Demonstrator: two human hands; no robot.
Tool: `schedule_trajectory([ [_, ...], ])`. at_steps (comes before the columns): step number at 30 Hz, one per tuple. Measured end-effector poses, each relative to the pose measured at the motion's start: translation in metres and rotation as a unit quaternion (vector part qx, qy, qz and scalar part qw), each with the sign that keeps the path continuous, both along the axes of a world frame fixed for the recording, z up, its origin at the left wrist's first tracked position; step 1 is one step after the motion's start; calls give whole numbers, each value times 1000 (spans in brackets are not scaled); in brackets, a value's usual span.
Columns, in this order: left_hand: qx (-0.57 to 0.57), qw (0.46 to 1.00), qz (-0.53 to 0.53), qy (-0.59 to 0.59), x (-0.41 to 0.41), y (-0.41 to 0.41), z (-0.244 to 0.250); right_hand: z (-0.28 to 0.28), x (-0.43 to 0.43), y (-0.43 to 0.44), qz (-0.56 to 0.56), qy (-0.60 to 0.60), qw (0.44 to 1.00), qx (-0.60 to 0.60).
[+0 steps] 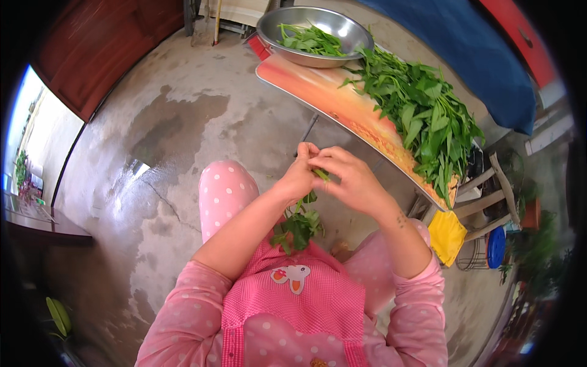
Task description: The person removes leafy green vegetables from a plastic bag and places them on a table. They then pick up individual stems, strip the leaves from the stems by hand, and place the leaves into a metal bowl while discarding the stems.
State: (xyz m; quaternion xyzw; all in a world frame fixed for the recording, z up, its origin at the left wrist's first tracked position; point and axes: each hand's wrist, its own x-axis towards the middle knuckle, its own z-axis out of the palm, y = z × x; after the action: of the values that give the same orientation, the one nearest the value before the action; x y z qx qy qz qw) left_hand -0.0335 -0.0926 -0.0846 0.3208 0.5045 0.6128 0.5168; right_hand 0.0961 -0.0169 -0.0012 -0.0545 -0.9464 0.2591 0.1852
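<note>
My left hand [296, 176] is in front of my lap, its fingers closed around a green stem [322, 174]. My right hand [351, 181] meets it there, with thumb and fingers at the same stem. Leaves on this sprig [300, 229] hang below the hands, over my pink checked apron [321, 293]. The exact grip at the fingertips is partly hidden. Beyond my hands, a large pile of leafy green vegetables [426, 105] covers much of an orange printed low table [316, 89]. A stainless steel basin [316, 58] on its far left end holds more greens [312, 40].
A wooden chair [486, 202] stands off the table's right end, near a yellow item [445, 234] and a blue round stool seat [496, 247]. Wet patches mark the concrete floor [169, 183]. Behind the table hangs a blue cloth [481, 69]. A dark red door [105, 50] is at upper left.
</note>
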Motion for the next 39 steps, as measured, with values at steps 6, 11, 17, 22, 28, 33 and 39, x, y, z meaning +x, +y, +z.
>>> schedule_trajectory([
  [6,63,995,-26,-76,3,-5,8,-27,41,28,-141,66,936,-315],
  [11,-12,996,-45,-81,2,-3,7,-15,57,37,-179,80,875,-444],
  [17,-21,995,13,94,12,0,3,-19,61,40,-170,-44,959,-222],
  [22,8,986,26,164,11,1,2,-22,48,38,-176,-43,975,-129],
  [28,-12,999,-9,28,5,1,4,-38,42,47,-196,6,967,-165],
  [33,-36,988,-9,147,-1,-1,14,-55,36,37,-208,78,887,-405],
  [39,-10,994,18,110,-1,-5,5,-65,38,40,-188,160,765,-595],
])
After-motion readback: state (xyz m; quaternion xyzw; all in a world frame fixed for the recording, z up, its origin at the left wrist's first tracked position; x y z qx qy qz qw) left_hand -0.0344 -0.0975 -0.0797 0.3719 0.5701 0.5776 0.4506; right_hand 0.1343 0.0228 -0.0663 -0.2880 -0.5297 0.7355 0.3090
